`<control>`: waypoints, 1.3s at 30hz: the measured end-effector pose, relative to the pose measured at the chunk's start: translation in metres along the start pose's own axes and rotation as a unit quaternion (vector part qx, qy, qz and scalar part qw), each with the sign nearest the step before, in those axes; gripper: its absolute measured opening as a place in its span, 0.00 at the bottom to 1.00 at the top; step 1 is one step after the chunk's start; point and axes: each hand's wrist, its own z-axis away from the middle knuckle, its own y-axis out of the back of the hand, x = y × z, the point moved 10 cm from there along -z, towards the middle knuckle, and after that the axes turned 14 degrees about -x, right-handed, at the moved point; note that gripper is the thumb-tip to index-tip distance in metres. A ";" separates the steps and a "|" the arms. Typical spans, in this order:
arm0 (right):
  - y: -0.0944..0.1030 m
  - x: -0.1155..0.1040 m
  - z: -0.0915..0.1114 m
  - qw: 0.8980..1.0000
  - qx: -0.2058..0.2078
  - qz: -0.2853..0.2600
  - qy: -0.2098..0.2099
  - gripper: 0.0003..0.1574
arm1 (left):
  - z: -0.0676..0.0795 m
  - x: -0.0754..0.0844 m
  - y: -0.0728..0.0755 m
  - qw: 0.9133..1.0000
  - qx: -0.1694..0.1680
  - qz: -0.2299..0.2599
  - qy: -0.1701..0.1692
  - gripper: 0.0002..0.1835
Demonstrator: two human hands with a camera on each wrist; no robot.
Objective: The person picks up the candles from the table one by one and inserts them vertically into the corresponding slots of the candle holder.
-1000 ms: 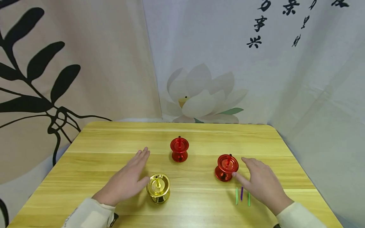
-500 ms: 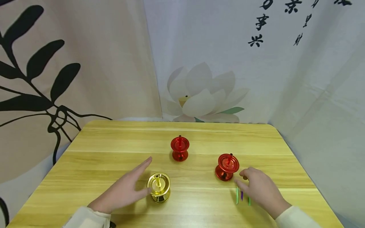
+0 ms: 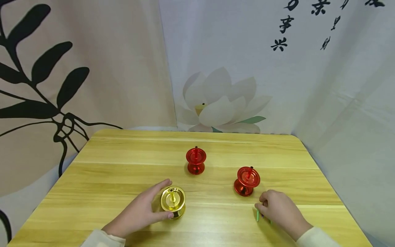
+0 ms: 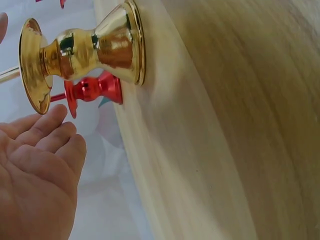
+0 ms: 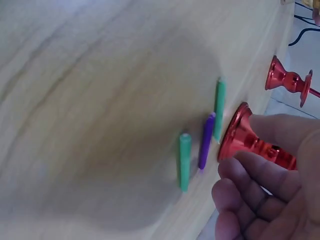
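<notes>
A gold candlestick stands upright at the front left of the table. My left hand spreads round its left side, thumb low in front and fingers behind. In the left wrist view, a gap shows between the left fingers and the gold candlestick. My right hand hovers over small candles, its fingers loosely bent and holding nothing. In the right wrist view, a green candle, a purple candle and another green candle lie on the table near the right fingertips.
One red candlestick stands towards the back middle. Another red candlestick is just beyond the right hand. The wooden table meets a curtain with printed plants and writing behind it.
The left hand has lowered, its thumb and fingers coming round the gold candlestick. The right hand has moved down from beside the right red candlestick towards the candles, fingers bending.
</notes>
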 end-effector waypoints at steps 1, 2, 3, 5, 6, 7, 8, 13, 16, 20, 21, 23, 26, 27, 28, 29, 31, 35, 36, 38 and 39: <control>-0.002 0.001 0.000 1.000 -0.003 -0.004 -0.006 0.08 | 0.000 0.000 0.000 1.000 0.001 0.002 0.000 0.52; -0.004 0.003 0.000 1.000 -0.007 -0.009 -0.010 0.09 | 0.000 0.000 -0.001 1.000 0.003 0.004 0.000 0.52; -0.005 0.004 -0.001 1.000 -0.008 -0.013 -0.013 0.10 | 0.000 0.001 -0.001 1.000 0.004 0.005 -0.001 0.52; -0.009 0.006 -0.001 0.999 -0.012 -0.024 -0.018 0.12 | -0.001 0.001 -0.001 1.000 0.005 0.006 -0.001 0.53; -0.011 0.008 -0.002 0.999 -0.013 -0.029 -0.019 0.13 | -0.001 0.001 -0.001 1.000 0.006 0.007 0.000 0.53; -0.012 0.009 -0.002 0.999 -0.014 -0.036 -0.021 0.14 | -0.001 0.001 -0.001 1.000 0.007 0.008 0.001 0.53; -0.014 0.010 -0.002 0.999 -0.015 -0.042 -0.020 0.14 | -0.001 0.002 -0.001 1.000 0.007 0.009 0.001 0.53; -0.021 0.016 -0.001 0.997 -0.013 -0.073 -0.019 0.15 | -0.001 0.004 -0.001 1.000 0.010 0.013 0.001 0.52; -0.023 0.019 0.000 0.996 -0.006 -0.090 -0.023 0.15 | -0.001 0.007 0.000 1.000 0.015 0.010 -0.008 0.52; -0.025 0.024 0.001 0.994 -0.003 -0.106 -0.036 0.14 | -0.001 0.009 -0.001 1.000 0.018 0.009 -0.019 0.50; -0.025 0.026 0.001 0.993 -0.002 -0.109 -0.038 0.13 | -0.001 0.009 -0.001 1.000 0.018 0.011 -0.020 0.50; -0.026 0.027 0.001 0.993 -0.001 -0.113 -0.042 0.13 | -0.002 0.009 -0.001 0.999 0.018 0.014 -0.022 0.50; -0.025 0.028 0.001 0.992 0.002 -0.117 -0.044 0.11 | -0.002 0.008 -0.001 1.000 0.018 0.018 -0.017 0.50; -0.025 0.029 0.000 0.992 0.001 -0.116 -0.045 0.11 | -0.002 0.008 -0.001 1.000 0.018 0.020 -0.014 0.50; -0.025 0.029 0.000 0.992 0.000 -0.115 -0.046 0.11 | -0.003 0.007 -0.001 1.000 0.018 0.021 -0.011 0.50; -0.026 0.029 0.000 0.992 -0.002 -0.115 -0.048 0.11 | -0.003 0.006 -0.002 1.000 0.017 0.023 -0.008 0.51; -0.027 0.029 -0.001 0.992 -0.009 -0.116 -0.051 0.10 | -0.003 0.005 -0.002 1.000 0.017 0.025 -0.007 0.51; -0.029 0.029 -0.002 0.991 -0.015 -0.122 -0.050 0.10 | -0.004 0.006 -0.004 0.999 0.016 0.024 -0.019 0.50; -0.029 0.028 -0.002 0.991 -0.013 -0.122 -0.046 0.11 | -0.004 0.006 -0.005 0.999 0.017 0.025 -0.021 0.50; -0.029 0.026 -0.002 0.992 -0.007 -0.120 -0.038 0.12 | -0.004 0.006 -0.005 0.999 0.017 0.029 -0.021 0.50; -0.028 0.025 -0.002 0.992 -0.003 -0.118 -0.035 0.13 | -0.004 0.005 -0.006 0.999 0.017 0.031 -0.021 0.50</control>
